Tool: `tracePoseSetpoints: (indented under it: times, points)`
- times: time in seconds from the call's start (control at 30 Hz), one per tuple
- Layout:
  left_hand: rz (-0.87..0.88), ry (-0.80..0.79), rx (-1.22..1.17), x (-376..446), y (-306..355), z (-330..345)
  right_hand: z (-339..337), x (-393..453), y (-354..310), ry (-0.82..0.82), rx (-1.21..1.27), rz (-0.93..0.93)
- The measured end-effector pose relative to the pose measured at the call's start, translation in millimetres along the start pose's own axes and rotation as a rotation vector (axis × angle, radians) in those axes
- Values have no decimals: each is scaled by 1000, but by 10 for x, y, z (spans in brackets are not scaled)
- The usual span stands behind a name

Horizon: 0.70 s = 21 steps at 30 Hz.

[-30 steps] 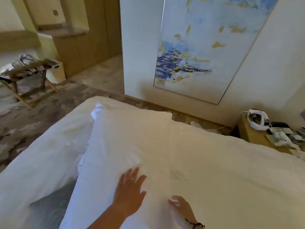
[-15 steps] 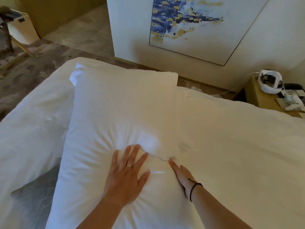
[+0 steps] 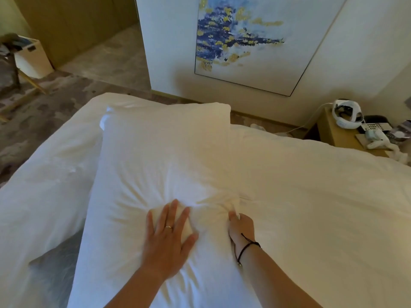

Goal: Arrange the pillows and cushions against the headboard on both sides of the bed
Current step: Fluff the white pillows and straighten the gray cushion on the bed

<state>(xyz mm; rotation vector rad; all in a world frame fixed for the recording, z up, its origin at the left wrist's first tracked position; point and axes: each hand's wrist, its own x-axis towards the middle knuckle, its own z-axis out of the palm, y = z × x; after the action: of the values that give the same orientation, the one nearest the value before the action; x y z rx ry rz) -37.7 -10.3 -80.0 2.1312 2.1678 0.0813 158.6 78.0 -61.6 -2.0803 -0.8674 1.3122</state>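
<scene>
- The right hand (image 3: pixel 241 227) has its fingertips buried in a fold at the edge of the pillow (image 3: pixel 160 165); their grip cannot be made out.
- The left hand (image 3: pixel 168 238) is slightly motion-blurred.
- Far right of the right hand, the small items on the bedside worktop (image 3: pixel 333 133) are too small to identify, and the frame edge cuts them off.

A hotel-style bedroom.
A wide bed (image 3: pixel 311 196) in plain white linen with a white pillow (image 3: pixel 155 156), a bedside cabinet (image 3: pixel 333 132) carrying a desk telephone (image 3: pixel 375 127), a large abstract painting (image 3: pixel 255 41) on the wall, patterned carpet (image 3: pixel 55 103) and a folding luggage rack (image 3: pixel 24 85).
</scene>
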Motion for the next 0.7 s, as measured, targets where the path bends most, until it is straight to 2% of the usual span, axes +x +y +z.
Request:
tracePoseSetpoints:
  times: [0.07,0.13,0.27,0.33,0.4,0.47,0.57,0.63,0.7]
  points:
    - [-3,-3,-34,-94,101,-92,-144,-113,-57,87,49,-40]
    - [4,-9,-75,-193,265,-223,-298,-267,-150,136,34,-160]
    - [-27,6,-199,-360,676,-594,-666,-753,-537,176,-61,-537]
    - [12,40,-256,-465,889,-809,-958,-1040,-752,174,-173,-773]
    - [138,109,-322,-540,1083,-1066,-1296,-1334,-932,145,-356,-1006]
    - [294,247,-372,-522,1233,-1335,-1637,-1611,-1034,107,-555,-1182]
    - [455,455,-380,-349,1377,-1768,-2157,-1974,-965,60,-774,-1286]
    - [545,464,-331,-204,1447,-2019,-2497,-2138,-761,71,-884,-1291]
    - [684,314,-189,-81,1547,-2144,-2823,-2250,-469,140,-981,-1281]
